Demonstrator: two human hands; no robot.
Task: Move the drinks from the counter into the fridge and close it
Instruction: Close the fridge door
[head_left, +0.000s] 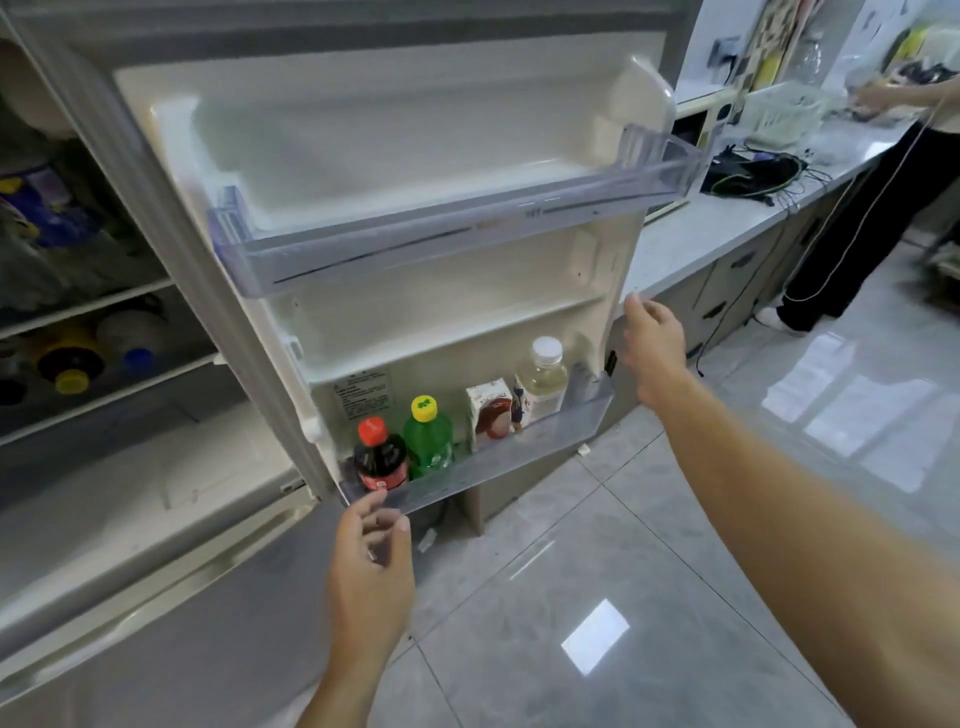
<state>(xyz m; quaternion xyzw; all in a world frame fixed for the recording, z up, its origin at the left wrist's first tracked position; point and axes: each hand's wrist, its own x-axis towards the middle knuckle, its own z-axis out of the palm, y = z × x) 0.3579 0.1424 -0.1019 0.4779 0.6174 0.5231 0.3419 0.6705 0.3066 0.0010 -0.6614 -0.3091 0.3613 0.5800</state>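
- Drinks: four stand upright in the fridge door's (415, 156) bottom shelf (498, 462): cola bottle (379, 454), green bottle (428, 439), carton (491, 413), clear bottle (543, 376).
- Our left hand (371, 566) hangs open-fingered below that shelf's left corner; our right hand (652, 345), fingers loose, touches the door's outer edge.

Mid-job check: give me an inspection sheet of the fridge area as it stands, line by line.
Surface: counter bare beside the fridge; no drinks seen on it.
Job's things: cola bottle, green bottle, carton and clear bottle stand upright in the bottom door shelf; fridge door open.
Clutter: white basket and dark items at the counter's far end.
Grippers: left hand empty at the shelf front; right hand empty at the door edge.
Cables: tangle on the far counter, one hanging to the floor.
Surroundings: another person at the counter; glossy tiled floor.
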